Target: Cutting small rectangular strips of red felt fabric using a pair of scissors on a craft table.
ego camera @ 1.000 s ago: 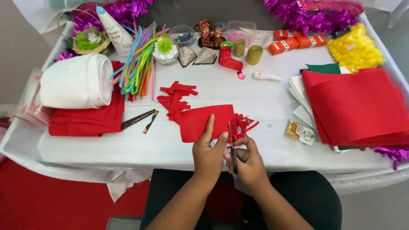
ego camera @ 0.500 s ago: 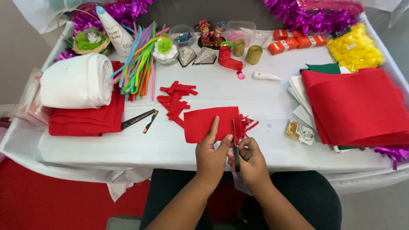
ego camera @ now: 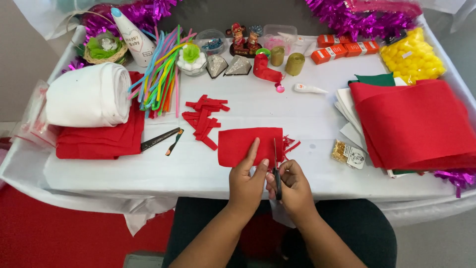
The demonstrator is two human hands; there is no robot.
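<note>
The left hand (ego camera: 245,181) pins the near edge of a red felt piece (ego camera: 248,145) flat on the white surface (ego camera: 277,111), fingers pressed down; the right hand (ego camera: 293,186), just beside it, grips black scissors (ego camera: 276,171) whose blades run up the felt's right edge; cut red strips (ego camera: 204,116) lie beyond, to the left.

We are seeing the left hand (ego camera: 246,179) pressing fingers on a red felt piece (ego camera: 245,145) lying on the white counter (ego camera: 198,171). The right hand (ego camera: 293,186) is gripping black scissors (ego camera: 276,171), blades pointing up along the felt's fringed right edge. Cut red strips (ego camera: 204,116) are lying just beyond.
</note>
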